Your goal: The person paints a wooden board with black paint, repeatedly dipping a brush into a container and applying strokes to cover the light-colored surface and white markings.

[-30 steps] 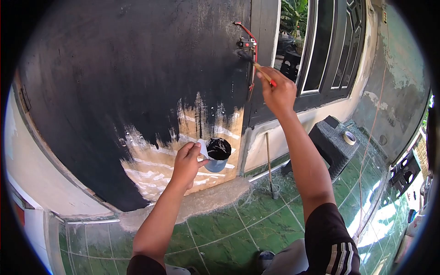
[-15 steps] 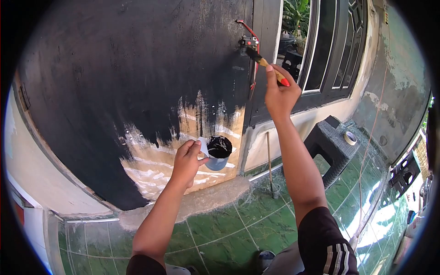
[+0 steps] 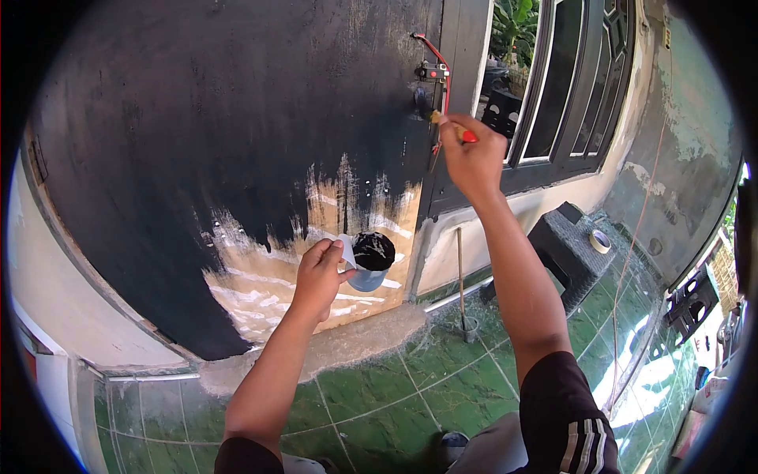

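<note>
My right hand (image 3: 476, 154) is closed around a paintbrush (image 3: 437, 118) with a wooden, red-ended handle. Its dark bristles meet the black door (image 3: 260, 103) just below the latch (image 3: 432, 73), near a round dark spot. My fingers partly cover the handle. Lower down, my left hand (image 3: 319, 278) pinches the pale flap of a greyish plastic paint cup (image 3: 369, 280), holding it upright before the door. Black paint (image 3: 371, 250) coats the cup's inside. Behind the cup, the door's lower part shows bare tan wood (image 3: 324, 205) with white streaks.
A red cord (image 3: 438, 52) runs beside the latch. Right of the door is a window (image 3: 553, 87). A dark stool (image 3: 570, 253) carries a roll of tape (image 3: 600, 241). A stick (image 3: 462, 276) leans against the wall above green floor tiles (image 3: 395, 403).
My right hand has moved slightly left and down, bringing the brush from the latch to the door surface below it. My left hand still holds the cup in nearly the same place.
</note>
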### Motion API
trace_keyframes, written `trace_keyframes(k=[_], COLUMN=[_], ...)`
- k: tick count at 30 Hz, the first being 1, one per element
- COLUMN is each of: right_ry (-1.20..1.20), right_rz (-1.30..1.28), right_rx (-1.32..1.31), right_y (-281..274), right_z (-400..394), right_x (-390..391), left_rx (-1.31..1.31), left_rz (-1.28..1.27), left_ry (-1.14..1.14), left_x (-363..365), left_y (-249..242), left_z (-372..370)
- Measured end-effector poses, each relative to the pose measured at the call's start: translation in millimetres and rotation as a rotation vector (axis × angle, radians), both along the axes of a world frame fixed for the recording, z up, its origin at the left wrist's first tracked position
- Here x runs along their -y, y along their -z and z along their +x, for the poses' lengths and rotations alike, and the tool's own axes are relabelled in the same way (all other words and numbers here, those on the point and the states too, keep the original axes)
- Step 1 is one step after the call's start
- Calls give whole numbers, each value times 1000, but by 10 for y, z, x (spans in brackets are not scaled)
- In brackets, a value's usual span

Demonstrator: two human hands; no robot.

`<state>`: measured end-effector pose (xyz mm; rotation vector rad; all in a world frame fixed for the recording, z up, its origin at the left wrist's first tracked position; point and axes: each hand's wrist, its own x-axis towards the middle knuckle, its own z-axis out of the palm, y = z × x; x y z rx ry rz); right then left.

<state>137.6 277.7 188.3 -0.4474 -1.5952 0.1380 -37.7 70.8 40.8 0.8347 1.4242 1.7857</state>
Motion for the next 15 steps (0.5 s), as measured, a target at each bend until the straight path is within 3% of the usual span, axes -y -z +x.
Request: trace_keyframes(k=[3, 7, 11, 15], right_ry=[-45, 30, -43, 61], right_rz=[-33, 0, 1, -174], right_rx=[-162, -14, -186, 48], right_y=[-192, -39, -138, -189], right_z=[-8, -147, -81, -55], right_x=[163, -18, 100, 143], left_rx=[-6, 21, 7, 0], left_rz=[-5, 0, 1, -2], left_ry=[-6, 2, -16, -24], left_x=[-11, 11, 5, 4], left_y=[11, -29, -30, -3], left_z=[-2, 42, 14, 25])
